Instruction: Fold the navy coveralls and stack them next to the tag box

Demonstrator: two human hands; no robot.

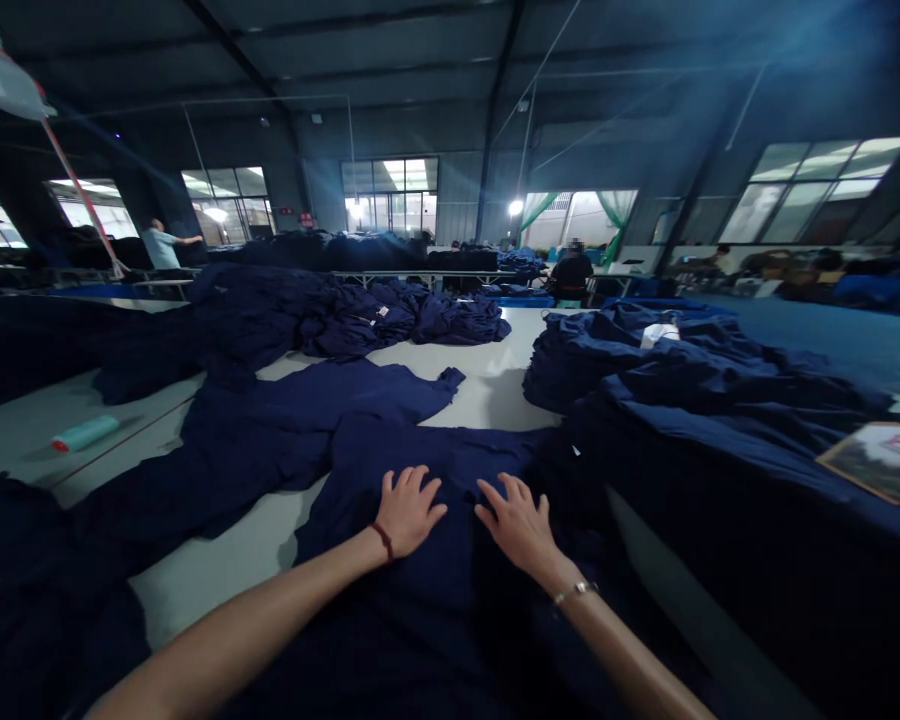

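Observation:
A dark navy garment (450, 610) lies spread on the pale table (495, 385) in front of me; its exact kind I cannot tell. My left hand (407, 510) rests on its upper part, fingers spread and palm down. To the right, my right hand (519, 522) lies on the same cloth, also with fingers apart. Neither hand grips anything. A small white tag (577, 451) shows near the garment's upper right. Another navy garment (285, 410) lies rumpled to the left, close to the spread one.
A navy garment pile (682, 370) rises at the right, with a printed card (881, 462) on it. More navy garments (330, 310) are heaped across the back. A teal thread cone (86, 433) lies at left. Co-workers are farther off, one in a light shirt (161, 248).

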